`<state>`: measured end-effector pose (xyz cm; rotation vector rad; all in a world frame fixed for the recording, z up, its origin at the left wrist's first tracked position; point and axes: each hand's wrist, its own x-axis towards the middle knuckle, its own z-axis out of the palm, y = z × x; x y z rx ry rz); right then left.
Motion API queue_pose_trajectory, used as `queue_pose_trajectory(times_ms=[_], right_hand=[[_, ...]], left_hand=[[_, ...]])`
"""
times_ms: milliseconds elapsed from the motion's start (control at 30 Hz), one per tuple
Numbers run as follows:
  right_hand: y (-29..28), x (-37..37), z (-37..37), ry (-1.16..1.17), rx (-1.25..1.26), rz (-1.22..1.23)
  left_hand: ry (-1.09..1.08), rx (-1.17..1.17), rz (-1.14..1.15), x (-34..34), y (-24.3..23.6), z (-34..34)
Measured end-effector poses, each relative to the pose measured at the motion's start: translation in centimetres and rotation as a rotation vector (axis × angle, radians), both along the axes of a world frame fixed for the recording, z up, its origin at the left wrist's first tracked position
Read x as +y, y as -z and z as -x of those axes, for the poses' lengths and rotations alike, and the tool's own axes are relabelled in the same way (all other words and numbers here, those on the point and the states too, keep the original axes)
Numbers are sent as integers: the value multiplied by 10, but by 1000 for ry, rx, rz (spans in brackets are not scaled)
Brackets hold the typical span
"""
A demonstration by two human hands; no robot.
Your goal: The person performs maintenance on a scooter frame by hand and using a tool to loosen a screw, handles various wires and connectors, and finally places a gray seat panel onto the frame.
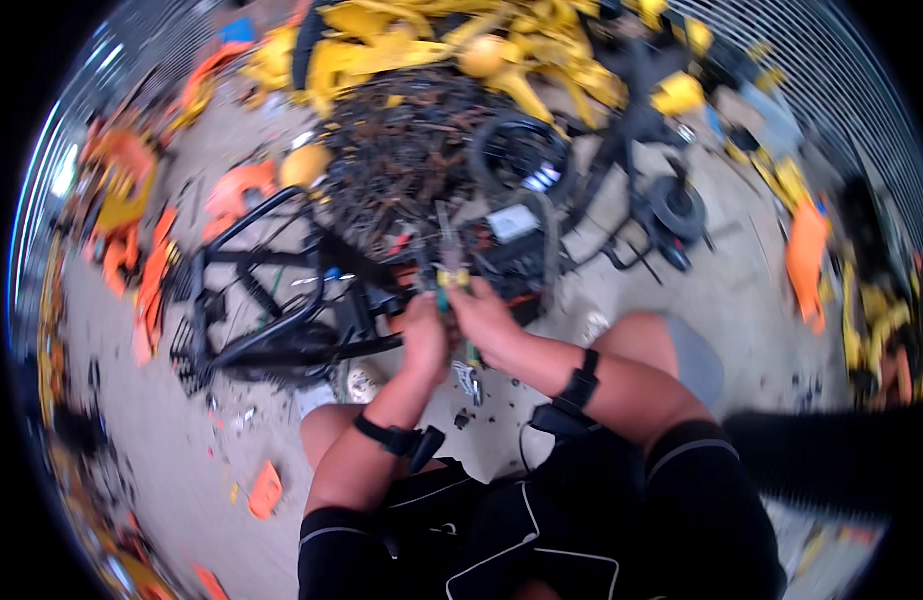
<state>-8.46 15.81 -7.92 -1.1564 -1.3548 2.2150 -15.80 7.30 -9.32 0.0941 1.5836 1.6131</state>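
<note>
Both my hands meet in front of me, close together over the near end of a black tubular vehicle frame (272, 330). My left hand (425, 335) is closed, with a bit of green showing beside its thumb. My right hand (485, 320) is closed against it, its fingers around something with a yellow part (454, 277). A thin shaft rises beyond the hands, but motion blur hides what kind of thing they hold. Just past them lies a dark part with a pale grey plate (514, 223). Below the hands, a shiny metal piece (469, 382) is blurred.
A heap of dark rusty metal bits (402, 150) stands ahead, with yellow plastic panels (382, 50) piled behind. A black tyre (522, 155) leans at its right. Farther right is a wheeled black assembly (677, 210). Orange plastic pieces (266, 490) lie on the concrete floor (182, 430).
</note>
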Motion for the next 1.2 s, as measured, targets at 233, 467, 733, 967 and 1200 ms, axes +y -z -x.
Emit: queue_pose_trajectory(times_ms=[233,467,733,967,1200], right_hand=[[-5,6,2,8,-107,-182],[10,-15,25,69,-244,-388],[-76,10,-23,-446,300,123],[-163,136,-145,6,560,-159],[11,367,-488,649,330,-79]], left_hand=[[-45,40,33,16,20,9],[123,-99,-67,-11,55,42],[-237,357,-86,-16,27,10],[-71,-132,-324,-4,-31,9],[-92,-52,-296,-23,-24,2]])
